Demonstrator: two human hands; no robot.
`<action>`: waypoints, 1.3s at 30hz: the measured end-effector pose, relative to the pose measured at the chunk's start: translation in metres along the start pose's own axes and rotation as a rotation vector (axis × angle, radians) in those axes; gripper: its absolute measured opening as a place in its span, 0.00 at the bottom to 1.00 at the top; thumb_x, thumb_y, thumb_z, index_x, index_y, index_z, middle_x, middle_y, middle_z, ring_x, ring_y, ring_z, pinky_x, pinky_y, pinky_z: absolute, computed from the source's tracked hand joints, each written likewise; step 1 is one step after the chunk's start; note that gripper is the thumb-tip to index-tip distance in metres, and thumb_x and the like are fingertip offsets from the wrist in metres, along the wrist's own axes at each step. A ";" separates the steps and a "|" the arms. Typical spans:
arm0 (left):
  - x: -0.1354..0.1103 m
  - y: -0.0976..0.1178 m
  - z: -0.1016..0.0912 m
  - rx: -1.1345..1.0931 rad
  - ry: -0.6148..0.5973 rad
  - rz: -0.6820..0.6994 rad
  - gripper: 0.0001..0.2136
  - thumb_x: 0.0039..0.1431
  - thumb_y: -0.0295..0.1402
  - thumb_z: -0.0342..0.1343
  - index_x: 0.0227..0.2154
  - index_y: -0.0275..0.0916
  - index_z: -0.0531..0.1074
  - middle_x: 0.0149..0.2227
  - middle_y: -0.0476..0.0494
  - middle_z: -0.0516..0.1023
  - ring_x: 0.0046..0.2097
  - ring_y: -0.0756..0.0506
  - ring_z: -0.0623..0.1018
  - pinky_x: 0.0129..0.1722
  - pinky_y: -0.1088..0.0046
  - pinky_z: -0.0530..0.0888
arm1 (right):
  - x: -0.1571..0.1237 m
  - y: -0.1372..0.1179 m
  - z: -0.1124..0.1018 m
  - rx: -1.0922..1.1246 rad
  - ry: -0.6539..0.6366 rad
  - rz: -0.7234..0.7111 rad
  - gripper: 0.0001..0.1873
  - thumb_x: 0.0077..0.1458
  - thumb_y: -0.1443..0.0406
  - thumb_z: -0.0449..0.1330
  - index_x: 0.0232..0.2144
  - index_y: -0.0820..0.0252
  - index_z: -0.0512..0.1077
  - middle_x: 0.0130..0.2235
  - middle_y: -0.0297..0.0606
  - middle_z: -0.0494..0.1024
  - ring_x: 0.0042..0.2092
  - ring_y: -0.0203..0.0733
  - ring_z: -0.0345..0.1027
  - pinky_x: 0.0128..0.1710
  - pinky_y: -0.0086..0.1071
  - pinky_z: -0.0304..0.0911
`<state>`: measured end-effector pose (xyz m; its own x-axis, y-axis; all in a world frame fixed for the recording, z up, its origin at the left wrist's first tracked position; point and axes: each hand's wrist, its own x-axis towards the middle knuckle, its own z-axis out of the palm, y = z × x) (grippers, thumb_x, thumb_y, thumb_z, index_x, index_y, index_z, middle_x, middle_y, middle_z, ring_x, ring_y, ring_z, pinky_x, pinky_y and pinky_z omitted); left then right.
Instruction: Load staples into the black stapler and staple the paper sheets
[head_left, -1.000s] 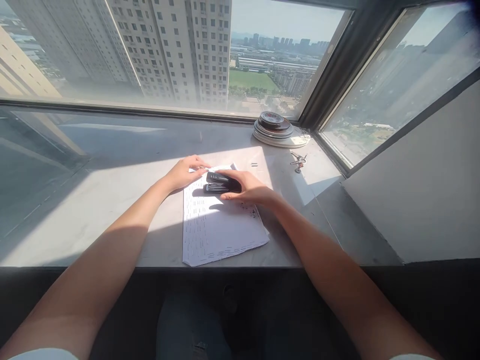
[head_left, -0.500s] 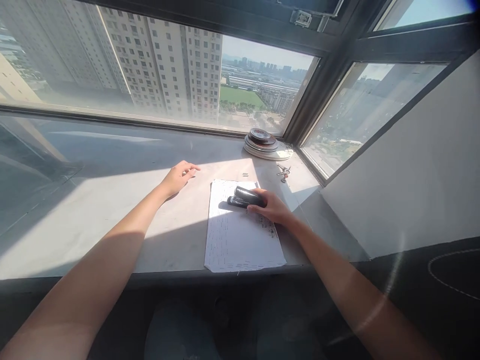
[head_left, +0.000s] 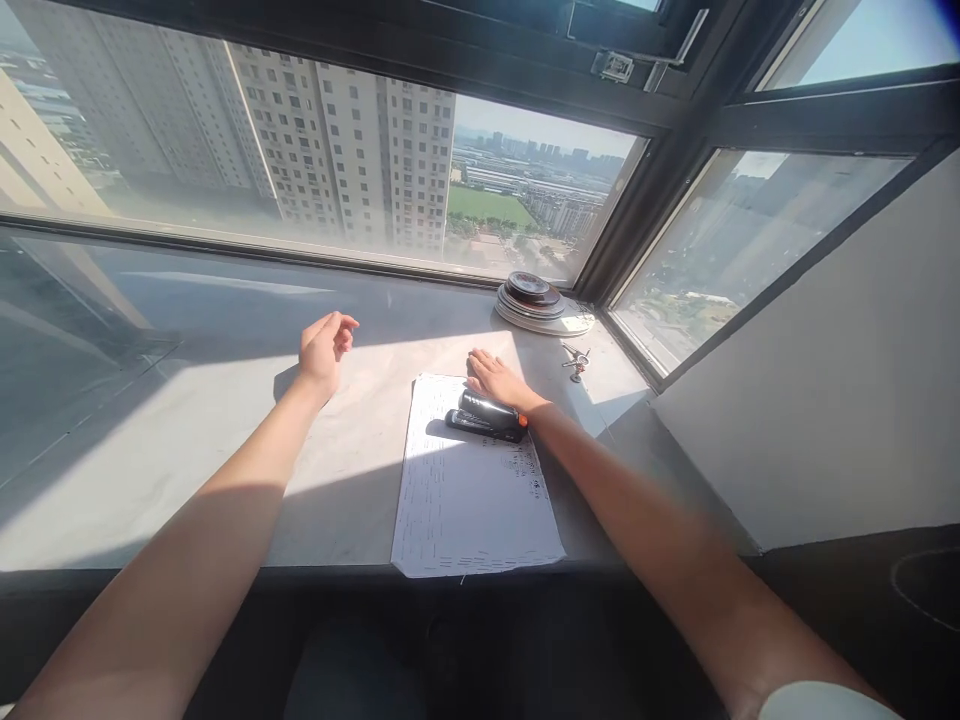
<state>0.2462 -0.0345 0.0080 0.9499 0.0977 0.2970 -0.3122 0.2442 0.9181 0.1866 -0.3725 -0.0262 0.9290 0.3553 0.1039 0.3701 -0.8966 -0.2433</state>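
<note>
A black stapler (head_left: 486, 418) with an orange spot at its right end lies on the upper part of a sheet of paper (head_left: 472, 515), its top arm tilted up from the base. The paper carries rows of short dark marks along its edges. Just beyond the stapler, my right hand (head_left: 499, 378) rests palm down with fingers stretched, over the paper's top edge and the sill. It holds nothing that I can see; whatever lies under its fingertips is hidden. Off to the left, my left hand (head_left: 322, 350) hovers over the sill, fingers loosely bent and apart, with nothing in it.
A stack of plates (head_left: 536, 305) stands in the window corner. In front of it lies a bunch of keys (head_left: 576, 362). Window panes border the pale sill (head_left: 225, 440) at the back and right, and a white wall (head_left: 832, 400) rises on the right.
My right hand has let go of the stapler and moved forward to the small pale pieces on the sill, which it now covers. My left hand has shifted left, its fingers more bent.
</note>
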 end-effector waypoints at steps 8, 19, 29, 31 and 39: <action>0.010 0.031 -0.036 -0.444 0.245 0.096 0.10 0.52 0.30 0.55 0.19 0.39 0.61 0.19 0.56 0.50 0.22 0.52 0.50 0.22 0.74 0.50 | 0.076 -0.092 0.022 0.030 -0.124 -0.267 0.35 0.77 0.52 0.52 0.76 0.63 0.56 0.78 0.51 0.46 0.80 0.55 0.39 0.78 0.61 0.37; 0.005 0.029 -0.022 -0.262 0.084 -0.008 0.09 0.46 0.29 0.59 0.17 0.38 0.64 0.17 0.55 0.51 0.20 0.53 0.52 0.20 0.75 0.50 | 0.043 -0.091 0.013 0.062 -0.153 -0.384 0.32 0.79 0.49 0.45 0.79 0.45 0.51 0.80 0.35 0.40 0.80 0.55 0.31 0.76 0.69 0.23; 0.001 0.022 -0.014 -0.117 -0.107 -0.053 0.16 0.51 0.36 0.63 0.15 0.38 0.64 0.18 0.53 0.50 0.20 0.53 0.54 0.20 0.74 0.51 | -0.030 0.001 -0.028 -0.045 -0.165 -0.076 0.31 0.79 0.51 0.44 0.79 0.45 0.51 0.80 0.36 0.42 0.80 0.56 0.32 0.76 0.69 0.30; -0.001 0.020 -0.011 -0.054 -0.171 -0.058 0.21 0.53 0.38 0.63 0.14 0.39 0.59 0.18 0.52 0.49 0.20 0.53 0.53 0.21 0.73 0.50 | -0.029 0.002 -0.025 -0.039 -0.137 -0.078 0.31 0.79 0.51 0.44 0.78 0.45 0.53 0.80 0.37 0.44 0.80 0.55 0.33 0.76 0.68 0.32; -0.009 0.017 -0.004 0.110 -0.290 -0.104 0.27 0.54 0.40 0.66 0.14 0.41 0.52 0.19 0.53 0.46 0.22 0.52 0.51 0.22 0.72 0.48 | -0.026 0.012 -0.022 0.215 0.087 -0.004 0.33 0.75 0.51 0.51 0.75 0.57 0.61 0.77 0.48 0.55 0.78 0.55 0.49 0.76 0.58 0.47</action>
<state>0.2324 -0.0272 0.0201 0.9468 -0.2050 0.2483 -0.2249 0.1309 0.9656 0.1667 -0.3986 -0.0111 0.9268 0.3266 0.1854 0.3755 -0.8151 -0.4412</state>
